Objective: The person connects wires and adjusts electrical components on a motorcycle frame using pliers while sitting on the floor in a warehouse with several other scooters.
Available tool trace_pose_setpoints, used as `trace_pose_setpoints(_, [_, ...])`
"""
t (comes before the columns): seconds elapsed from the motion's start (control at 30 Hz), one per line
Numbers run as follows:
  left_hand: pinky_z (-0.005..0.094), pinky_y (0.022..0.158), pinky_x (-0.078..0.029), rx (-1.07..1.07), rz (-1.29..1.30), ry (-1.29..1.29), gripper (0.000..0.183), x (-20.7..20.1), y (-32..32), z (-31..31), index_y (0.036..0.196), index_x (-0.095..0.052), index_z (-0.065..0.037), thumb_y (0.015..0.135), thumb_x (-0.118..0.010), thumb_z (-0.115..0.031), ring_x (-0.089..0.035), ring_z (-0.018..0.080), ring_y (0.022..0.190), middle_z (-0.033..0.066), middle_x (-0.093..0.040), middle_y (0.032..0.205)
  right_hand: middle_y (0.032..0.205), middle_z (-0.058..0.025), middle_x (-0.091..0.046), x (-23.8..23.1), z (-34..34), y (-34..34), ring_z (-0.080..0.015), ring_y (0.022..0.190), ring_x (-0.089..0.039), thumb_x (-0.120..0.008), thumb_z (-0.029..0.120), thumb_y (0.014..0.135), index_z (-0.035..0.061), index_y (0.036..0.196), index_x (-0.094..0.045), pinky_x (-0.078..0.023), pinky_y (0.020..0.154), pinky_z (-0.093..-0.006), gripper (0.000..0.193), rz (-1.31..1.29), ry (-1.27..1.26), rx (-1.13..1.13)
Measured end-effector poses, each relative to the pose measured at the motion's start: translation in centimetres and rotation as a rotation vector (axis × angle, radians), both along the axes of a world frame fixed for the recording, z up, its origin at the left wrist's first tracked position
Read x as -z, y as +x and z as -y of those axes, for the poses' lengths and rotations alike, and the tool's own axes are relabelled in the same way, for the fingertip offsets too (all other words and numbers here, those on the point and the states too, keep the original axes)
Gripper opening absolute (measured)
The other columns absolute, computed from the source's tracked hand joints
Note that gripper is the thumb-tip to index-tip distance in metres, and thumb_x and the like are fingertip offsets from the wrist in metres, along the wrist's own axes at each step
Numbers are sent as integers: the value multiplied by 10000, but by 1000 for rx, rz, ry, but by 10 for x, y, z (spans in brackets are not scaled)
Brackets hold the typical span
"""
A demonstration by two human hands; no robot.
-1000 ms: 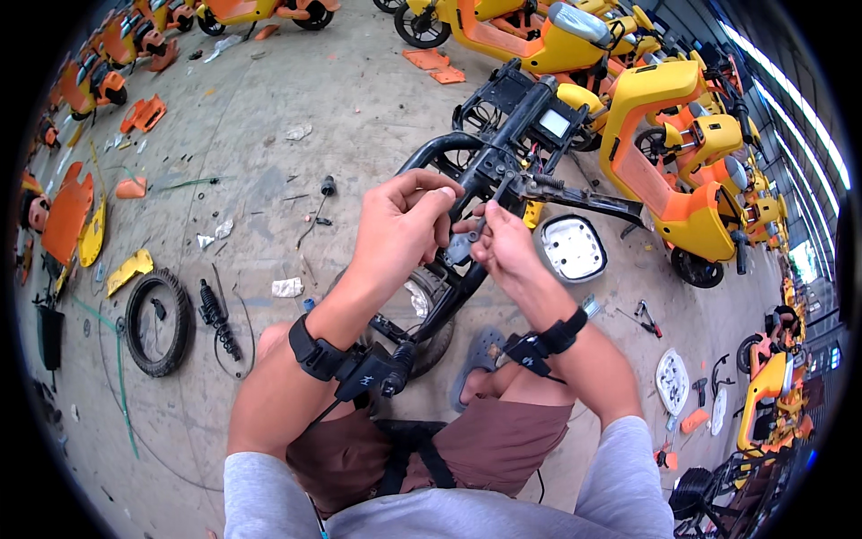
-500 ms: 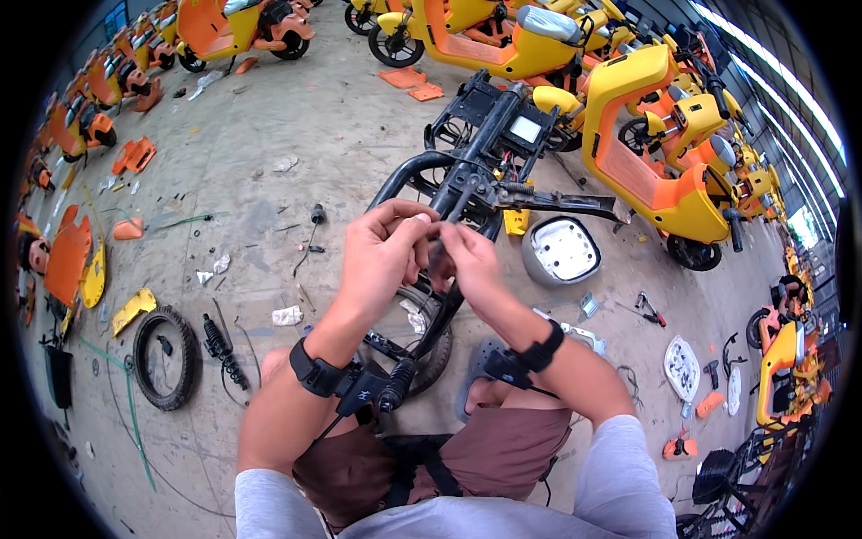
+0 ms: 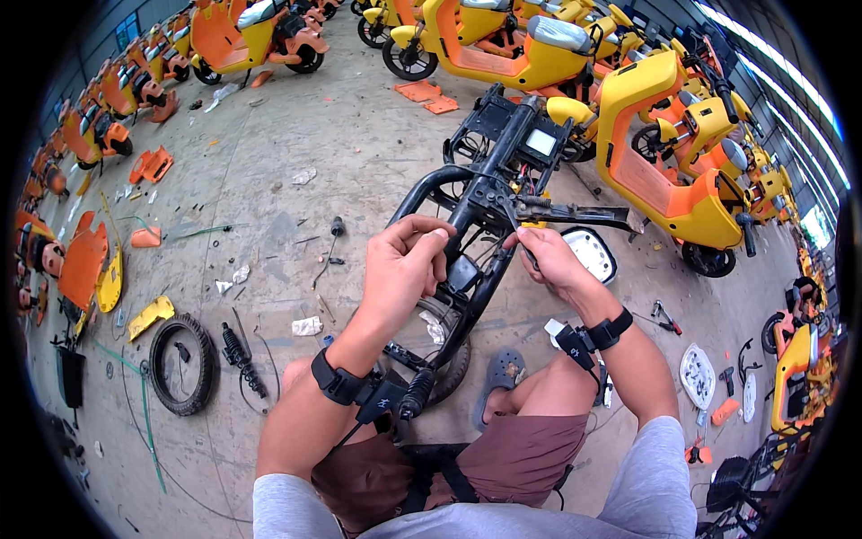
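In front of me stands a stripped black scooter frame [image 3: 486, 186], with its wheel partly hidden beneath it. My left hand [image 3: 406, 267] is closed beside the main tube, thumb pressed to the curled fingers. Whether something small is in that pinch is hidden. To the right of the tube, my right hand [image 3: 557, 262] is closed on a thin dark tool [image 3: 514, 216] that slants up toward the frame's bracket. Its exact kind is too small to tell. A black spring shock absorber [image 3: 416, 395] sits at the frame's near end, close to my left wrist.
A loose tire [image 3: 162, 377] and another shock absorber [image 3: 242, 359] lie to the left. On the right are a white-lined shell [image 3: 593, 256], pliers-like red-handled tools [image 3: 666, 319] and a pale oval panel [image 3: 698, 377]. Yellow scooters [image 3: 642, 153] stand behind.
My hands, close together before, have moved apart. The right hand went right with the thin tool, while the left stays by the tube. The whole view has shifted slightly.
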State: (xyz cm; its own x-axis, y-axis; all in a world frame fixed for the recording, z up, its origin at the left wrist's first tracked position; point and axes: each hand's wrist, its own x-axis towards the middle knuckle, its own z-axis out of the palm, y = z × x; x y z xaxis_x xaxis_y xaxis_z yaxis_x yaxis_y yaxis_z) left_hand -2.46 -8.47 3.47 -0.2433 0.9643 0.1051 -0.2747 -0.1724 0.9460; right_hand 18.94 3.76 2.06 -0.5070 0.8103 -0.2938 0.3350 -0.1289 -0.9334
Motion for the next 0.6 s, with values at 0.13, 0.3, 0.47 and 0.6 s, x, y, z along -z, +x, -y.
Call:
trace_pose_setpoints(0.13, [193,381,-324,-13,-6,-18,161,0,-1,2,942,-647,23,902,-560,-107,-444,48,406,36,-570,569,490,34,-375,9,8,-10,-68,397,-340,-341,277,1031,13,931,-572,-265,397,-233,364,21,60,43])
trace_pose_setpoints(0.3, [201,386,-338,3,-26,-36,159,-5,2,4,932,-641,26,905,-543,-96,-455,71,405,43,-554,557,496,-19,-458,35,31,-45,-95,400,-400,-314,272,1034,10,916,-540,-316,403,-260,365,-70,153,262])
trace_pose_setpoints(0.47, [201,373,-330,-2,-32,-31,161,-5,3,4,932,-640,27,907,-538,-96,-453,71,402,46,-558,558,527,-35,-484,43,42,-81,-107,400,-394,-286,302,1040,31,942,-495,-307,372,-258,356,-363,-56,482])
trace_pose_setpoints(0.6, [200,374,-332,11,-19,-4,161,-6,9,3,933,-638,26,904,-537,-97,-459,71,412,45,-558,570,662,-83,-564,62,42,-138,-159,539,-535,-291,299,1037,27,960,-488,-434,505,-312,345,-514,-6,651])
